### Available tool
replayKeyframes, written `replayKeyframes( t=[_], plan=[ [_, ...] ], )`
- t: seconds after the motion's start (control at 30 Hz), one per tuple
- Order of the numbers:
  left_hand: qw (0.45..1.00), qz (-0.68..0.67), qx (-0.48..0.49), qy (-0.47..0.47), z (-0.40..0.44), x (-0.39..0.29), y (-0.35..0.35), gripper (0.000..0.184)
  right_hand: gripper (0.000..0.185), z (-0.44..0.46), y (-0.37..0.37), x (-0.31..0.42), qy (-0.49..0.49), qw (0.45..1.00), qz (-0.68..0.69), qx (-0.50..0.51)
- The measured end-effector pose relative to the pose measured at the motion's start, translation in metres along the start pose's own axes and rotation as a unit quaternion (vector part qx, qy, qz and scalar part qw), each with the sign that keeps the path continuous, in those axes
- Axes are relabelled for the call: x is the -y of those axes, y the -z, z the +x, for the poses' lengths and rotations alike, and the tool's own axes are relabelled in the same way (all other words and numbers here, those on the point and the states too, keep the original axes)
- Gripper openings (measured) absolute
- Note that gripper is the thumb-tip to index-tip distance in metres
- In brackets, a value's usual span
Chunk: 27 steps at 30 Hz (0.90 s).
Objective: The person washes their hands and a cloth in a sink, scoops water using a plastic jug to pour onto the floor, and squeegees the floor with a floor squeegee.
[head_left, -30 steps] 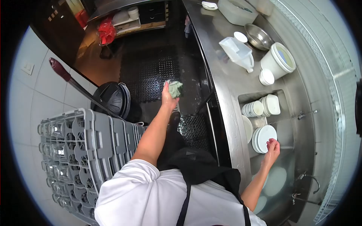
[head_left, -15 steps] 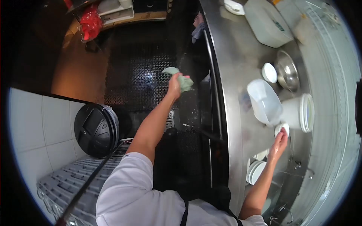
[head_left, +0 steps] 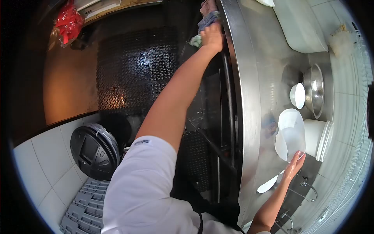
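My left hand [head_left: 212,38] is stretched forward to the front edge of the steel counter, closed on a pale green cloth [head_left: 195,41] that sticks out beside the fingers. Against that hand hang a blue-grey cloth [head_left: 208,20] and a pink cloth [head_left: 209,7]. My right hand [head_left: 295,167] is over the counter, its fingers closed at the near end of a cut-open translucent plastic container [head_left: 291,132]. The fingertips overlap the container's rim, and its handle cannot be made out.
Beyond the container are a white bucket [head_left: 314,138], a white bowl [head_left: 298,96], a metal bowl [head_left: 314,90] and a large plastic tub [head_left: 302,27]. Taps [head_left: 304,182] stand by the sink at lower right. A black bin [head_left: 94,152] and grey racks [head_left: 85,206] are at lower left.
My left hand has moved forward and right with the green cloth, to the hanging cloths. My right hand has gone from above the sink plates, past the small white tub, to the plastic container. The view has shifted.
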<state>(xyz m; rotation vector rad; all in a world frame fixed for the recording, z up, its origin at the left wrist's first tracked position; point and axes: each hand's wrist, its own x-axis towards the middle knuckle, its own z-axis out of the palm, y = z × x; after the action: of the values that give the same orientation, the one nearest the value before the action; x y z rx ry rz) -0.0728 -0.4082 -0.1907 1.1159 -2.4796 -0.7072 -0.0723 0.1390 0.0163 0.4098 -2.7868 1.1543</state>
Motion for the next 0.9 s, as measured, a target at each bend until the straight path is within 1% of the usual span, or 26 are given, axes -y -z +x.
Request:
replayKeyframes(
  t=[0.03, 0.07, 0.13, 0.17, 0.23, 0.27, 0.37, 0.4, 0.43, 0.47, 0.5, 0.53, 0.57, 0.6, 0.63, 0.67, 0.7, 0.73, 0.77, 0.8, 0.83, 0.87, 0.9],
  plan=[
    [0.994, 0.08, 0.046, -0.064, 0.005, -0.003, -0.01, 0.071, 0.05, 0.001, 0.008, -0.016, 0.004, 1.0, -0.019, 0.001],
    [0.993, 0.076, 0.069, -0.065, 0.011, -0.005, -0.016, 0.072, 0.054, 0.0, 0.011, -0.021, 0.008, 0.999, -0.038, 0.002],
    [0.989, 0.07, 0.115, -0.067, 0.024, -0.01, -0.025, 0.073, 0.062, -0.007, 0.013, -0.02, 0.015, 1.0, -0.024, 0.001],
    [0.982, 0.147, 0.109, -0.056, 0.035, -0.009, -0.041, 0.072, 0.065, -0.012, 0.013, -0.017, 0.017, 1.0, -0.018, 0.0],
    [0.949, 0.299, 0.093, -0.035, 0.053, -0.007, -0.074, 0.07, 0.066, -0.017, 0.019, -0.02, 0.007, 0.998, 0.055, 0.026],
    [0.937, 0.325, 0.121, -0.04, 0.043, -0.013, -0.052, 0.065, 0.066, -0.018, 0.021, -0.021, 0.004, 0.995, 0.092, 0.038],
    [0.933, 0.358, 0.025, -0.04, 0.021, -0.021, -0.033, 0.063, 0.063, -0.028, 0.026, -0.019, -0.043, 0.999, -0.011, 0.026],
    [0.949, 0.308, 0.015, -0.064, 0.012, -0.021, -0.024, 0.06, 0.057, -0.028, 0.026, -0.025, -0.044, 0.999, 0.001, 0.02],
    [0.976, 0.202, -0.062, -0.05, 0.004, -0.014, -0.024, 0.059, 0.051, -0.028, 0.026, -0.034, -0.048, 0.999, 0.014, 0.013],
    [0.986, 0.091, -0.135, -0.037, -0.008, -0.005, -0.026, 0.059, 0.045, -0.033, 0.025, -0.032, -0.055, 0.998, 0.027, 0.005],
    [0.978, -0.024, -0.204, -0.028, -0.016, 0.0, -0.027, 0.058, 0.034, -0.033, 0.026, -0.029, -0.047, 0.997, 0.036, 0.051],
    [0.97, -0.047, -0.233, 0.041, -0.043, -0.006, -0.012, 0.054, 0.025, -0.029, 0.02, -0.015, -0.04, 0.994, 0.044, 0.088],
    [0.979, 0.01, -0.195, 0.061, -0.076, -0.007, 0.015, 0.051, 0.019, -0.031, 0.014, -0.024, -0.059, 0.997, 0.009, 0.051],
    [0.981, 0.052, -0.188, 0.022, -0.093, 0.023, -0.013, 0.05, 0.016, -0.036, 0.007, -0.028, -0.056, 0.997, -0.042, 0.034],
    [0.986, 0.065, -0.153, 0.024, -0.129, 0.053, -0.041, 0.052, 0.016, -0.037, 0.0, -0.006, -0.118, 0.989, -0.069, 0.051],
    [0.995, 0.033, -0.037, 0.091, -0.177, 0.06, -0.038, 0.058, 0.018, -0.049, -0.014, -0.005, -0.082, 0.99, 0.078, -0.084],
    [0.978, 0.141, 0.052, 0.143, -0.22, 0.088, -0.054, 0.061, 0.025, -0.047, 0.013, 0.009, -0.056, 0.99, -0.12, -0.05],
    [0.963, 0.168, 0.146, 0.152, -0.257, 0.125, -0.058, 0.07, 0.029, -0.054, 0.035, 0.014, -0.081, 0.99, -0.073, -0.095],
    [0.932, 0.188, 0.203, 0.235, -0.292, 0.142, -0.056, 0.071, 0.036, -0.061, 0.048, 0.012, -0.102, 0.967, 0.144, -0.183],
    [0.936, 0.224, 0.191, 0.192, -0.331, 0.188, -0.063, 0.072, 0.042, -0.076, 0.082, -0.005, -0.098, 0.968, 0.086, -0.215],
    [0.937, 0.261, 0.176, 0.149, -0.37, 0.229, -0.067, 0.073, 0.043, -0.095, 0.118, -0.024, -0.114, 0.953, 0.068, -0.274],
    [0.92, 0.258, 0.236, 0.178, -0.396, 0.25, -0.059, 0.074, 0.044, -0.116, 0.155, -0.043, -0.129, 0.936, 0.055, -0.323],
    [0.89, 0.276, 0.262, 0.252, -0.419, 0.239, -0.036, 0.078, 0.046, -0.14, 0.187, -0.065, -0.14, 0.92, 0.047, -0.363]
  ],
)
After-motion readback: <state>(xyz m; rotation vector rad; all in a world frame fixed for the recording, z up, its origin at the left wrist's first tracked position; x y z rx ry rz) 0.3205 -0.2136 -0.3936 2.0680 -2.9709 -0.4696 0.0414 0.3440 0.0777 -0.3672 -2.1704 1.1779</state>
